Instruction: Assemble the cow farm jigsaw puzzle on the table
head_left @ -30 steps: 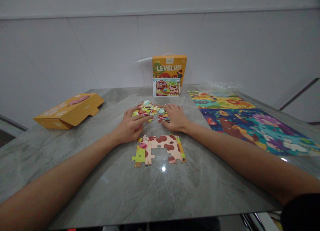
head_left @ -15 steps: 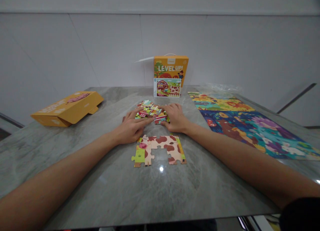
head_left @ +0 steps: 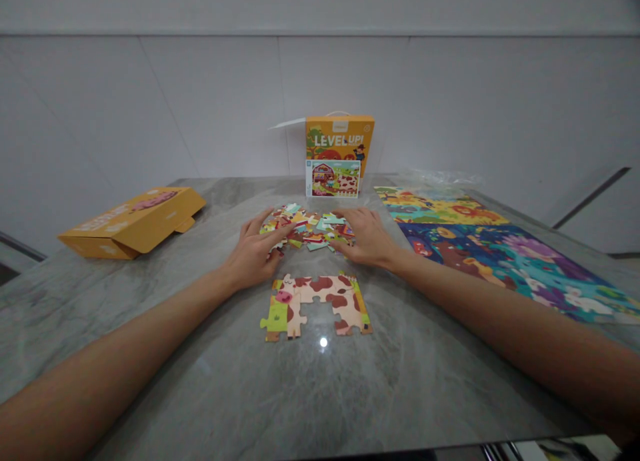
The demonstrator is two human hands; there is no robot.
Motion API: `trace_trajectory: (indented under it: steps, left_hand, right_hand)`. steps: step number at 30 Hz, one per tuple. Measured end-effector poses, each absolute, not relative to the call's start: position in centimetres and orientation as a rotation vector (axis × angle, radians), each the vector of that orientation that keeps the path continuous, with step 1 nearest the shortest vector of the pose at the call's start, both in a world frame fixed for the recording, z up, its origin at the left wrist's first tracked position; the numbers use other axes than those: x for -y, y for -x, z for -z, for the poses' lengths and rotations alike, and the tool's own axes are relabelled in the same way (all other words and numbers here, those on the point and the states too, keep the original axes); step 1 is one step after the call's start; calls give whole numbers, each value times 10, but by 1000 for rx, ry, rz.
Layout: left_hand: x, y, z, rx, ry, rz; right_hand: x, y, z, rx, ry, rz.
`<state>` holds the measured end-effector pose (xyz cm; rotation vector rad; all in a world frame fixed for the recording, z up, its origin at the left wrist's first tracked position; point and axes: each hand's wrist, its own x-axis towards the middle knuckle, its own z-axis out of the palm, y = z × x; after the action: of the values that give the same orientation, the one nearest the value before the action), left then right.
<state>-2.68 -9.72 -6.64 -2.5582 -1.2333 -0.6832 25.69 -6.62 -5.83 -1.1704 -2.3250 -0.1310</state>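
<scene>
Loose jigsaw pieces (head_left: 313, 232) lie in a heap at the middle of the table, between my two hands. My left hand (head_left: 257, 249) rests at the heap's left side, fingers spread, the index finger reaching over the pieces. On the right side, my right hand (head_left: 364, 236) touches the pieces with its fingers apart; some fingertips are hidden behind the hand. Nearer to me lies a joined part of a jigsaw puzzle (head_left: 320, 286), showing a brown-spotted cow, with a gap at its lower middle.
A picture card (head_left: 334, 179) leans on an upright yellow box (head_left: 363, 131) at the back. An open yellow box (head_left: 135, 218) lies left. Right are two assembled puzzles, one yellow (head_left: 450, 208), one dark blue (head_left: 500, 268), with clear plastic (head_left: 440, 177) behind.
My hands have moved apart, the right one to the right. The heap is spread wider, and more pieces show between the hands. The view has tilted slightly up.
</scene>
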Motion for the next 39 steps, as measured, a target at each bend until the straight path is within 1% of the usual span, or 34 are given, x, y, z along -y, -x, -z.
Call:
trace_trajectory:
  steps: [3,5,9,15,19,26,30,36,39]
  left_hand:
    - [92,29,69,1415,2503,652]
    - [91,29,69,1496,2478,632]
    - [92,28,68,1570,2479,563]
    - [94,25,71,1522,2507,482]
    - [95,25,72,1497,2467,496]
    - [95,28,73,1389,2514,567]
    - [98,26,69,1246,2629,574]
    - [109,19,59,957,2851,483]
    - [112,16,57,860,2885,482]
  right_hand:
    - [70,-266,65,2260,1459,106]
    - [73,-267,67,2251,1523,115]
    - [74,-262,69,2328,1426,108]
    - [67,-256,74,2368,1308,51]
    - [66,-254,75,2318,1313,11]
    - [67,-255,76,2260,1370,39]
    - [67,-256,75,2213,1266,44]
    - [75,-255,70,2267,766,142]
    - [79,-253,69,2316,648,167]
